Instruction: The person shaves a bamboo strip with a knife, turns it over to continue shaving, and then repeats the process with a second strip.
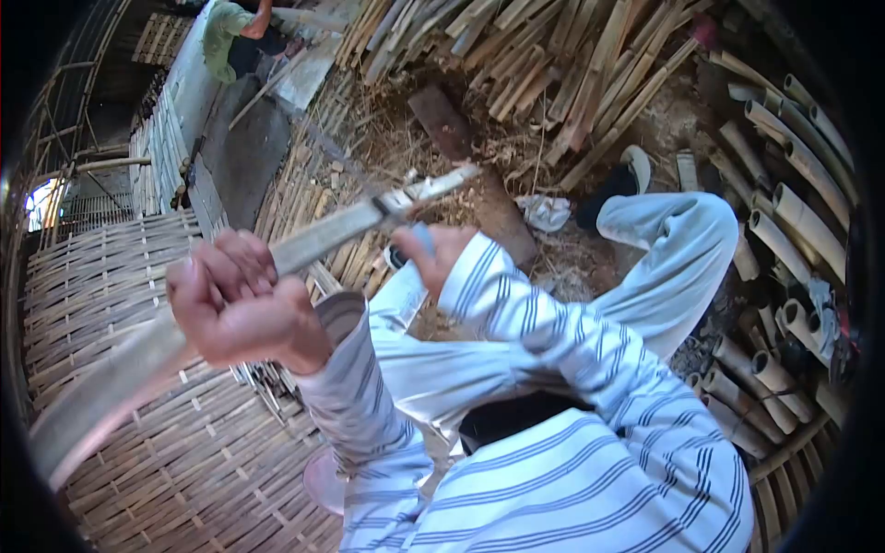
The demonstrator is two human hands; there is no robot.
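My left hand (244,300) is closed in a fist around a long split bamboo strip (327,240). The strip runs from the lower left, through the fist, up to a pale, split-looking tip near the middle of the view. Beside its far part is my right hand (441,256), fingers curled around a tool that looks like a knife. A dark narrow piece, apparently the blade (380,206), crosses the strip just ahead of that hand. A blue-grey band (424,238) shows at the fingers. Blur and the hand hide most of the tool.
Woven bamboo matting (175,442) spreads at the left. Split bamboo lengths (590,64) are heaped at the top, over shavings and a brown block (441,122). Cut bamboo tubes (784,240) stack at the right. Another person (226,41) in green is at the upper left.
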